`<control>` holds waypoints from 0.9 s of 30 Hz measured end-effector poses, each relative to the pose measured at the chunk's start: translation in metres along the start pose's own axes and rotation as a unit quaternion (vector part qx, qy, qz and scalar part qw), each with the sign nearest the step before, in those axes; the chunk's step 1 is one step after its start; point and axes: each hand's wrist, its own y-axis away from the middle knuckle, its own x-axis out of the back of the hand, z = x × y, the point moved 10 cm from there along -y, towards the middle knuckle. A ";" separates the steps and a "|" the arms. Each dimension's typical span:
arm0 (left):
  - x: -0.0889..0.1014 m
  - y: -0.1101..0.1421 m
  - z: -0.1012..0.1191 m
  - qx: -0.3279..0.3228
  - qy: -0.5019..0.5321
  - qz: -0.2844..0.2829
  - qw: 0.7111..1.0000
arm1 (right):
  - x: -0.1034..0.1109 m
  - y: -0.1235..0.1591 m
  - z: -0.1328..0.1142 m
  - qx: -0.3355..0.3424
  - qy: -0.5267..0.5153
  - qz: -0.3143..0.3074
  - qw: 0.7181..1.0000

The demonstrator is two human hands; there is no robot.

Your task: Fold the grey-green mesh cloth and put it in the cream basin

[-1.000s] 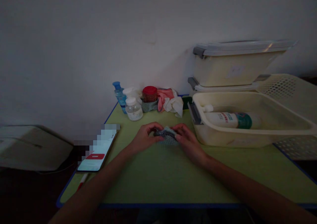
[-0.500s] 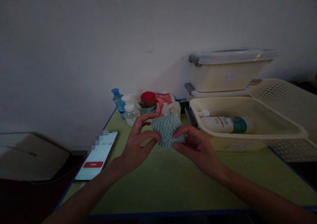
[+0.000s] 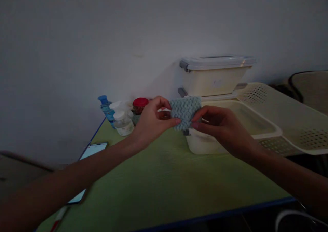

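Note:
A small folded piece of pale blue-green knitted fabric (image 3: pixel 185 111) is held up in front of me, above the table. On its left side my left hand (image 3: pixel 156 121) pinches it, thumb in front and fingers at the upper edge and behind. My right hand (image 3: pixel 217 124) grips the lower right edge between thumb and fingers. Behind the knitted fabric is a cream plastic bin (image 3: pixel 205 145), partly hidden by my right hand.
Left of my hands stand a blue bottle (image 3: pixel 109 114), a clear jar with a white lid (image 3: pixel 123 123) and a red-lidded container (image 3: pixel 140 104). A phone (image 3: pixel 93 150) lies at the table's left edge. A lidded box (image 3: pixel 215 80) and a perforated basket (image 3: pixel 289 109) are at the right.
The knitted fabric has been raised, with both hands still gripping it, and now shows flatter and squarer. My view has turned to the right and tilted.

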 end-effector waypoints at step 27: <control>-0.103 -0.068 -0.078 0.199 -0.302 -0.273 0.891 | 0.084 0.021 0.043 -0.071 0.286 -0.212 0.932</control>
